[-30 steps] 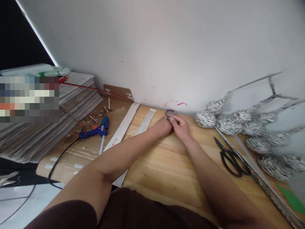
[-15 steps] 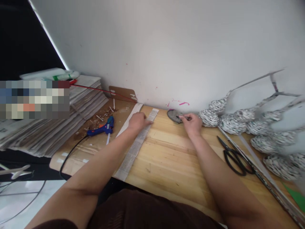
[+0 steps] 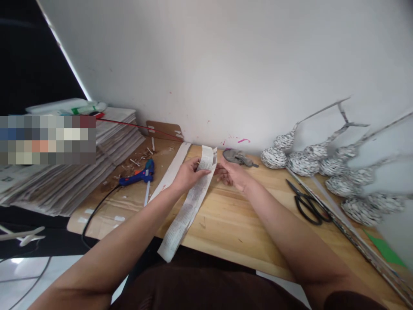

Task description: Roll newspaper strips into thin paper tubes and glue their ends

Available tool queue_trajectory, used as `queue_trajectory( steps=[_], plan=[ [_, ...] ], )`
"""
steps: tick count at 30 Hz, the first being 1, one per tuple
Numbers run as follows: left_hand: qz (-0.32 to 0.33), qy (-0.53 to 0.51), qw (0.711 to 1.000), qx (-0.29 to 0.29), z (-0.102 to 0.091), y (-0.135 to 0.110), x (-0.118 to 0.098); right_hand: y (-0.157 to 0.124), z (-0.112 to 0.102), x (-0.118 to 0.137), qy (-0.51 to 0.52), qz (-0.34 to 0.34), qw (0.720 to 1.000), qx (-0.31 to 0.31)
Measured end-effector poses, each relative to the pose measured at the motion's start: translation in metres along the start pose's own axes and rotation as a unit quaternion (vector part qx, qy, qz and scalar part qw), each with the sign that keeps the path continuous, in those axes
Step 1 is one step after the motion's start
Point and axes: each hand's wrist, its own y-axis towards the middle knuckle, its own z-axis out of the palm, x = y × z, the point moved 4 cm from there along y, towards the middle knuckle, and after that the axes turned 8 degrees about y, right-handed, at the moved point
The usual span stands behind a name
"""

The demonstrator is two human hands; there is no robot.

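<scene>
A long strip of newspaper (image 3: 190,204) runs from mid-table to the front edge, where its near end hangs over. My left hand (image 3: 189,174) grips it near the far end, thumb on top and fingers behind, lifting that end off the wood. At the strip's right edge is my right hand (image 3: 232,174), its fingers curled and its thumb against a bent corner of the paper. Just beyond the right hand, a crumpled grey cloth (image 3: 241,157) lies by the wall. Another pale paper strip (image 3: 174,165) lies flat to the left of my left hand.
On cardboard at the left lies a blue glue gun (image 3: 137,175) among paper scraps. A newspaper stack (image 3: 119,137) stands farther left. Black-handled scissors (image 3: 308,204) and long thin rods (image 3: 358,245) lie at the right, below several woven paper gourds (image 3: 303,163) along the wall.
My right hand has left the grey cloth and moved left to the strip's edge. My left hand has picked up the newspaper strip, whose far end is now raised.
</scene>
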Motion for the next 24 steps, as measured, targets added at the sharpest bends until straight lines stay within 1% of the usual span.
queue_trajectory(
  steps=[2, 3, 6, 7, 8, 10, 11, 12, 13, 15, 17, 19, 20, 21, 23, 24],
  plan=[
    [0.027, 0.004, 1.000, 0.014, 0.003, -0.013, -0.007, -0.001, 0.006, -0.001, 0.057, -0.017, 0.998, -0.001],
    [0.040, 0.028, 0.999, 0.010, 0.003, -0.021, -0.013, -0.001, 0.006, -0.001, 0.073, -0.027, 0.997, -0.013],
    [0.065, 0.155, 0.985, -0.040, -0.006, -0.057, -0.038, 0.003, -0.002, 0.001, 0.109, -0.052, 0.991, -0.054],
    [0.058, 0.184, 0.981, -0.036, -0.010, -0.073, -0.047, 0.004, -0.007, 0.002, 0.123, -0.061, 0.988, -0.069],
    [0.027, 0.186, 0.982, -0.014, -0.014, -0.090, -0.053, 0.006, -0.012, 0.004, 0.137, -0.071, 0.984, -0.084],
    [-0.050, 0.125, 0.984, 0.114, -0.018, -0.127, -0.058, 0.009, -0.023, 0.009, 0.163, -0.085, 0.977, -0.111],
    [-0.084, 0.095, 0.972, 0.198, -0.019, -0.147, -0.056, 0.010, -0.027, 0.013, 0.175, -0.092, 0.973, -0.122],
    [-0.113, 0.066, 0.954, 0.270, -0.020, -0.166, -0.050, 0.010, -0.031, 0.016, 0.186, -0.098, 0.969, -0.132],
    [-0.140, 0.052, 0.939, 0.310, -0.023, -0.182, -0.040, 0.010, -0.033, 0.019, 0.196, -0.106, 0.965, -0.140],
    [-0.159, 0.063, 0.933, 0.316, -0.028, -0.202, -0.009, 0.008, -0.034, 0.026, 0.214, -0.122, 0.958, -0.147],
    [-0.163, 0.079, 0.928, 0.324, -0.026, -0.211, 0.030, 0.003, -0.031, 0.032, 0.226, -0.133, 0.954, -0.142],
    [-0.166, 0.130, 0.925, 0.315, -0.017, -0.210, 0.066, -0.002, -0.025, 0.035, 0.232, -0.136, 0.954, -0.130],
    [-0.159, 0.143, 0.923, 0.320, -0.010, -0.208, 0.080, -0.005, -0.022, 0.036, 0.232, -0.135, 0.955, -0.125],
    [-0.150, 0.137, 0.925, 0.322, -0.002, -0.204, 0.089, -0.007, -0.019, 0.036, 0.232, -0.133, 0.956, -0.119],
    [-0.168, 0.111, 0.937, 0.286, 0.011, -0.193, 0.101, -0.011, -0.012, 0.035, 0.226, -0.126, 0.961, -0.101],
    [-0.178, 0.104, 0.942, 0.265, 0.016, -0.188, 0.103, -0.013, -0.008, 0.034, 0.219, -0.121, 0.964, -0.087]
  ],
)
